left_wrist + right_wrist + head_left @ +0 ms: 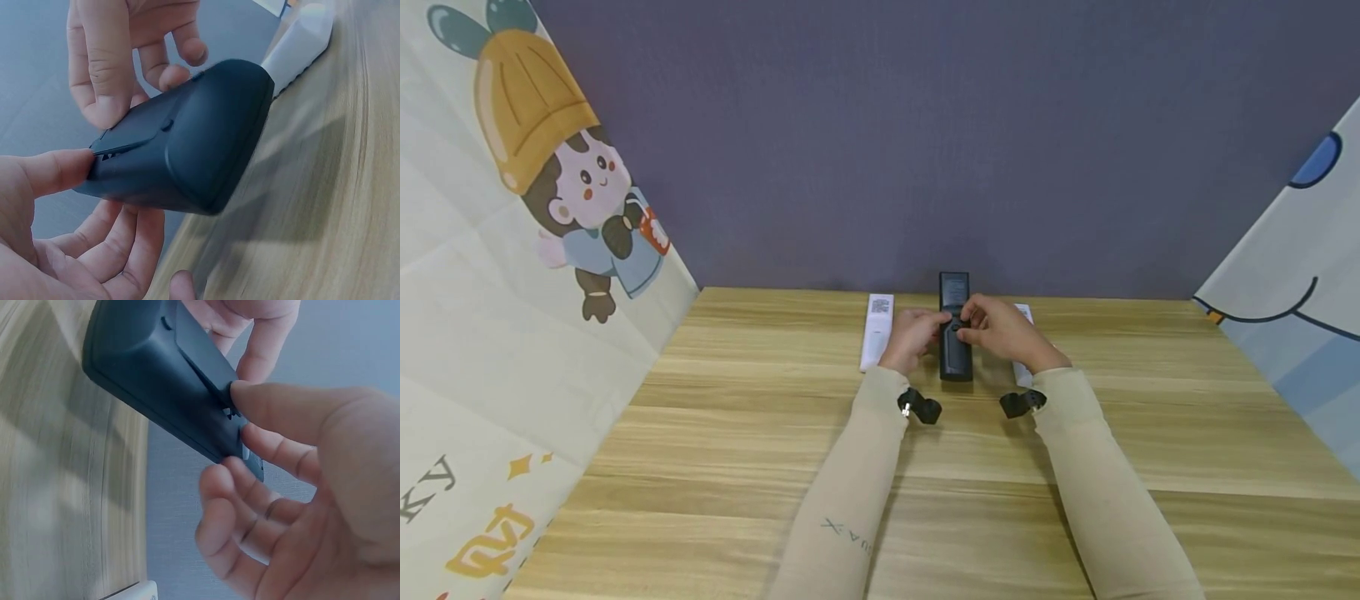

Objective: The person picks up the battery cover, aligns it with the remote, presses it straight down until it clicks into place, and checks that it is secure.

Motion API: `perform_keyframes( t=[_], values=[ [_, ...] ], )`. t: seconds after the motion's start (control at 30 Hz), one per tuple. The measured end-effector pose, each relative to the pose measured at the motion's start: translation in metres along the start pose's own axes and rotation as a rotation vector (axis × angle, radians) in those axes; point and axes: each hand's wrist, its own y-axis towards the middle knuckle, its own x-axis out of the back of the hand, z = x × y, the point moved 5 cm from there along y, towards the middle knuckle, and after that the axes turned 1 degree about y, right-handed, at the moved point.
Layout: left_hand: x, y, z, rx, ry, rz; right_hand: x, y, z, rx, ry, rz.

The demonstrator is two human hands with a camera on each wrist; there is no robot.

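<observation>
A black remote control (955, 354) lies back side up between my hands, raised off the wooden table in the wrist views. My left hand (914, 335) grips it by the sides, thumb at the edge of its battery cover (134, 128), the other fingers beneath. From the other side, my right hand (1003, 329) pinches the cover's end between thumb and index finger. That end stands slightly lifted, with a narrow gap along its edge in the right wrist view. Whatever lies under the cover is hidden.
Left of my hands lies a white remote control (877, 333) with a printed code label. Another white object (1024, 350) is partly hidden behind my right hand. A dark wall panel (880, 150) rises at the table's back edge, with printed cloths on both sides.
</observation>
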Motion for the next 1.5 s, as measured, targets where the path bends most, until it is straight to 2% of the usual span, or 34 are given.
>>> perform_keyframes(
  t=[0.4,0.67,0.9,1.1,1.37,1.5],
  values=[
    [0.001,0.002,0.001,-0.009,-0.005,0.000,0.000,-0.002,-0.003,-0.032,0.096,0.037],
    [0.002,0.001,0.001,0.005,0.007,0.002,-0.003,-0.002,-0.006,-0.053,0.163,0.045],
    [0.002,0.000,0.001,0.034,0.024,0.030,-0.003,-0.002,-0.010,-0.078,0.172,0.020],
    [0.001,0.000,0.000,0.030,0.021,0.043,-0.002,-0.001,-0.010,-0.087,0.185,-0.002],
    [-0.001,0.001,-0.001,0.027,-0.053,0.049,-0.001,0.001,-0.010,-0.072,0.181,-0.042],
    [-0.002,-0.001,-0.003,0.027,-0.053,0.070,-0.001,0.001,-0.010,-0.075,0.177,-0.053]
  ],
)
